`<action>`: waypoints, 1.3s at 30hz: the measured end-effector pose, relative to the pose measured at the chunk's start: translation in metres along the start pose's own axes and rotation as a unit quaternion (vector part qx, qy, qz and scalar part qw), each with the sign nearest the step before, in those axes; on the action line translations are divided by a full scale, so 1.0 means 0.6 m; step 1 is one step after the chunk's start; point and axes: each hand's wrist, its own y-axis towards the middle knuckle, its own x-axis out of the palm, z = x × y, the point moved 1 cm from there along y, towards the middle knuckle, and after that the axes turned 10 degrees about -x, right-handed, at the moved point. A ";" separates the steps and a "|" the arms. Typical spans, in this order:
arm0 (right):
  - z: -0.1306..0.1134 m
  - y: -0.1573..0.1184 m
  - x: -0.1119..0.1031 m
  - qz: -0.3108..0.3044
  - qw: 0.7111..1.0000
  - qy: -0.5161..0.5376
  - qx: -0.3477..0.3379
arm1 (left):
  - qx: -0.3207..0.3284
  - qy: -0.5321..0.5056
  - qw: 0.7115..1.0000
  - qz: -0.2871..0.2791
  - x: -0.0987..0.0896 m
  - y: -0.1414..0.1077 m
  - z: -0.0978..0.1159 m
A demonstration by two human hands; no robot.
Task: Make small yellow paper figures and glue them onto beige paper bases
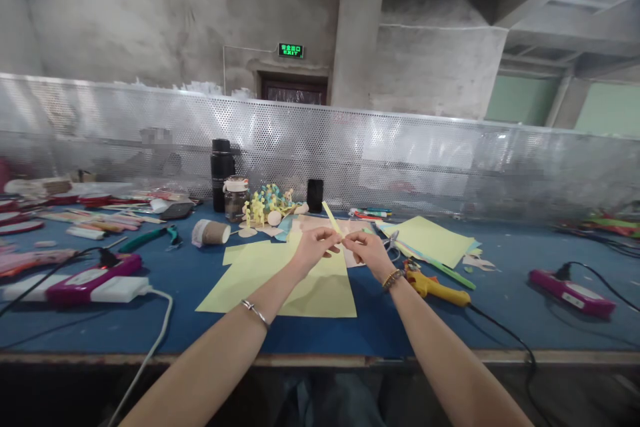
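A narrow yellow paper strip [331, 215] rises from between my fingertips, its upper end tilted to the left. My left hand [316, 248] pinches its lower part, and my right hand [367, 251] is closed on the same end, close beside the left. Below them, large yellow paper sheets [315, 290] lie on the blue table [380, 333]. Scissors [393, 245] rest just beyond my right hand. A yellow glue gun [443, 291] lies right of my right wrist.
Yellow paper flowers [257, 208], a jar [236, 199], a black bottle [220, 173] and a phone [315, 195] stand at the back. A paper cup [215, 233] lies left. Purple power strips [95, 279] sit at both sides, with cables. More yellow sheets [434, 239] lie right.
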 end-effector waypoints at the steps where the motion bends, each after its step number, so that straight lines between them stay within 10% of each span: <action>1: 0.002 0.000 0.000 -0.002 1.000 0.004 0.001 | 0.002 -0.001 1.000 0.003 -0.001 0.001 -0.001; 7: 0.010 0.004 0.001 0.017 0.999 0.039 0.025 | 0.158 0.089 0.975 0.127 -0.007 -0.008 0.010; 15: 0.006 0.002 0.000 0.012 0.999 0.029 0.019 | 0.227 0.175 0.952 0.104 -0.002 -0.014 0.014; 39: -0.011 -0.002 0.002 -0.030 0.999 -0.025 -0.013 | -0.029 0.045 0.999 0.006 -0.004 0.000 0.004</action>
